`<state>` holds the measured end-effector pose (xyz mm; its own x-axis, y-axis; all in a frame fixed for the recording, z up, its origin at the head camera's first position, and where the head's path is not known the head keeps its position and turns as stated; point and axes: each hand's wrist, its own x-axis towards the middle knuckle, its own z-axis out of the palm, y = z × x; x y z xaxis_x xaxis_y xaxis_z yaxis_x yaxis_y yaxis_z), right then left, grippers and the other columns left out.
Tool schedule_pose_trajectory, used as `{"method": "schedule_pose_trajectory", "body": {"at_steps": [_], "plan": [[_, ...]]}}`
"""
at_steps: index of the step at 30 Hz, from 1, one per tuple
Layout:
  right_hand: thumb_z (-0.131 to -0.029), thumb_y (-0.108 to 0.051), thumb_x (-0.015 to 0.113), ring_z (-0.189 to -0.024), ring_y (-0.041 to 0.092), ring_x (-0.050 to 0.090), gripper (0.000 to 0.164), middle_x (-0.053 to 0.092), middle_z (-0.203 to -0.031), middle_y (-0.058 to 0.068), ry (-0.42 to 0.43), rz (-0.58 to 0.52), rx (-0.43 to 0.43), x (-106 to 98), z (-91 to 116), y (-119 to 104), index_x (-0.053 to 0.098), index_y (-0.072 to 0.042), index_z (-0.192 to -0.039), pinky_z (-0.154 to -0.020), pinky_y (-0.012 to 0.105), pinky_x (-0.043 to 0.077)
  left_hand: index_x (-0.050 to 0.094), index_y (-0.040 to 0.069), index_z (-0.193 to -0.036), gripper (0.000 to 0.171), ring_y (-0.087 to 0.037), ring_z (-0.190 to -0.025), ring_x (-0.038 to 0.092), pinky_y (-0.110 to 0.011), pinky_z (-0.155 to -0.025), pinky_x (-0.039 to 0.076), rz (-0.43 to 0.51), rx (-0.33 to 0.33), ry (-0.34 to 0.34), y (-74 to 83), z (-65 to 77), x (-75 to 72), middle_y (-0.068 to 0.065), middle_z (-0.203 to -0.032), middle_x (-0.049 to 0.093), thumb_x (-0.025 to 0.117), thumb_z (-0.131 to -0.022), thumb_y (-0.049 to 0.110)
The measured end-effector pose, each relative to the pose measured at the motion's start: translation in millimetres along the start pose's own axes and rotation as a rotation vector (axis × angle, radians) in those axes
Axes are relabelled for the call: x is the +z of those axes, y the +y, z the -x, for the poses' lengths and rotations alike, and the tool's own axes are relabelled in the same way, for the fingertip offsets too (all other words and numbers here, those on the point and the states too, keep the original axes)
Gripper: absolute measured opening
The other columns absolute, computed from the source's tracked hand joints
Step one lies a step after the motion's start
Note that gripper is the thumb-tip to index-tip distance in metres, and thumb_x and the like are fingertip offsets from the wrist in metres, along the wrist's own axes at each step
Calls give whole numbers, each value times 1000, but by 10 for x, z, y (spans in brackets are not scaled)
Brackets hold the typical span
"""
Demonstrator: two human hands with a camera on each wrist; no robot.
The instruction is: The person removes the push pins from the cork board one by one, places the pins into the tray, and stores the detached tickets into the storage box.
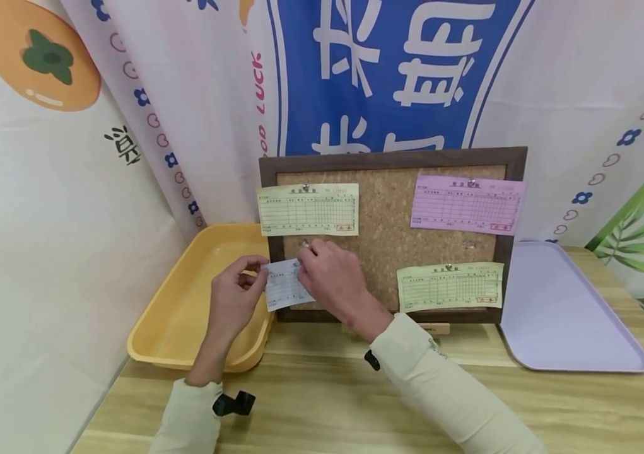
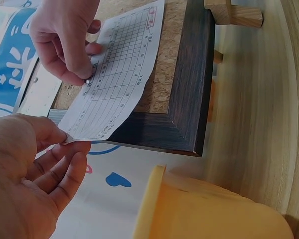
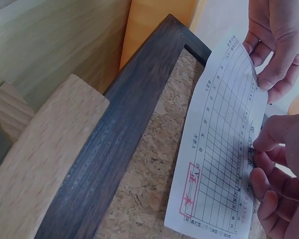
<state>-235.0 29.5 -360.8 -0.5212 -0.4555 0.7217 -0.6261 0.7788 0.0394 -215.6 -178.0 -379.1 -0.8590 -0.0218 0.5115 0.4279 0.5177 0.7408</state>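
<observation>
A white receipt slip (image 1: pixel 282 287) lies against the lower left of a dark-framed corkboard (image 1: pixel 384 214). My left hand (image 1: pixel 235 296) pinches the slip's left upper corner between thumb and index finger, the other fingers loosely bent. At the slip's top edge, my right hand (image 1: pixel 335 277) pinches a small push pin (image 2: pixel 88 80) against the paper; whether its point is in the cork is hidden. Above hangs a pale green slip (image 1: pixel 309 211), pinned at its top. A pink slip (image 1: pixel 466 205) and another green slip (image 1: pixel 452 290) are pinned on the right side.
A yellow tray (image 1: pixel 157 315) stands left of the board, and a lilac tray (image 1: pixel 571 309) lies to its right. A wooden stand (image 3: pixel 45 154) supports the board on the wood-grain table (image 1: pixel 322 403). Behind hangs a printed curtain (image 1: pixel 219 113).
</observation>
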Motion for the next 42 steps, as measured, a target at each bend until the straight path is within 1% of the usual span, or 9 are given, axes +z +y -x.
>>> {"method": "schedule_pose_trajectory", "body": {"at_steps": [6, 10, 17, 26, 32, 35, 38, 42], "plan": [[-88, -14, 70, -65, 15, 56, 3, 61, -82, 0, -6, 11, -8, 41, 0, -9, 70, -11, -90, -46, 25, 45, 73, 4, -108, 12, -20, -71, 68, -19, -61, 54, -9, -10, 5, -26, 15, -8, -9, -97, 70, 70, -97, 5], [-89, -14, 67, -65, 15, 56, 4, 63, -84, 0, -1, 39, -17, 64, 6, 9, 71, -12, -90, -46, 25, 44, 73, 5, -109, 12, -20, -72, 68, -19, -62, 55, -4, -6, -2, -36, 8, 3, -9, -97, 70, 70, -97, 6], [-87, -15, 72, -63, 14, 54, 5, 64, -85, 0, 54, 78, -54, 95, 10, 19, 69, -12, -89, -44, 23, 41, 73, 4, -108, 12, -20, -71, 69, -20, -61, 55, 8, 2, 2, -43, 9, 19, -8, -96, 70, 70, -96, 4], [-84, -15, 72, -64, 17, 56, 5, 65, -83, 0, 104, 114, -51, 122, -17, 6, 68, -13, -84, -45, 25, 42, 73, 4, -109, 13, -20, -70, 70, -21, -59, 56, 13, 14, 5, -61, -2, 27, -9, -95, 70, 69, -96, 3], [-84, -17, 73, -61, 15, 55, 7, 64, -83, 0, 100, 120, -46, 132, -29, 1, 68, -12, -86, -43, 25, 41, 73, 4, -109, 13, -20, -69, 70, -21, -59, 56, 12, 16, 4, -54, -4, 27, -9, -95, 70, 69, -97, 4], [-85, -18, 73, -62, 16, 55, 8, 64, -84, 1, 92, 119, -42, 135, -23, -1, 69, -12, -87, -44, 26, 42, 73, 4, -108, 12, -20, -69, 70, -21, -58, 56, 13, 19, 3, -51, -1, 29, -9, -95, 70, 69, -96, 3], [-86, -18, 71, -64, 16, 56, 7, 64, -85, 0, 85, 116, -37, 136, -19, -3, 69, -12, -88, -46, 26, 42, 73, 4, -107, 12, -19, -68, 70, -22, -57, 56, 16, 21, 3, -50, 2, 30, -9, -95, 70, 69, -96, 2], [-87, -18, 70, -63, 15, 53, 6, 62, -83, 0, 76, 117, -30, 138, -13, -5, 69, -13, -89, -46, 25, 40, 73, 3, -108, 12, -20, -68, 70, -22, -58, 57, 15, 19, 1, -47, -1, 31, -10, -95, 70, 70, -96, 2]]}}
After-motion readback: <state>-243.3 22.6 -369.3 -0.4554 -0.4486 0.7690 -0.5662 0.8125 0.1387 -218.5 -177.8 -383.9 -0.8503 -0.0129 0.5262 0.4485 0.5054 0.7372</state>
